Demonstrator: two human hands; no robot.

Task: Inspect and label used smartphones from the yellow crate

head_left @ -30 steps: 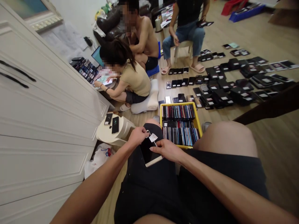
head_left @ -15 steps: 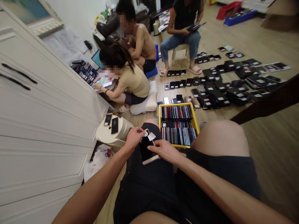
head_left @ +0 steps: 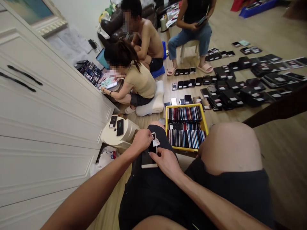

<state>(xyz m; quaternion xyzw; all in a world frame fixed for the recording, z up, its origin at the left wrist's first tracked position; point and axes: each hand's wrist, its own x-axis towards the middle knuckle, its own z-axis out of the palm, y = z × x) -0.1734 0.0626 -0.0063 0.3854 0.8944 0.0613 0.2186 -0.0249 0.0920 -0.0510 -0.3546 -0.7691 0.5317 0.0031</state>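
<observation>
A phone (head_left: pixel 149 162) with a dark front and pale edge rests on my thigh, below both hands. A white paper label (head_left: pixel 156 142) sticks up near its top end. My left hand (head_left: pixel 143 139) is closed, its fingertips pinching at the phone's upper end beside the label. My right hand (head_left: pixel 166 159) grips the phone's right side, thumb lying across the front. The fingers partly hide the screen. Just past my knee stands a yellow crate (head_left: pixel 204 123), packed with rows of upright phones (head_left: pixel 184 138).
A cream stool (head_left: pixel 112 135) at left carries two phones (head_left: pixel 120 127). Beneath it lies a white plastic bag (head_left: pixel 105 157). Many labelled phones and tablets (head_left: pixel 230 97) cover the floor at right. Three people sit ahead, one holding a dark device (head_left: pixel 201 21). White cabinets (head_left: pixel 48 121) line the left.
The view has shifted slightly, so the room's contents sit lower left or right. My left hand stays at the phone's top; the phone has turned a little and the label now stands more upright.
</observation>
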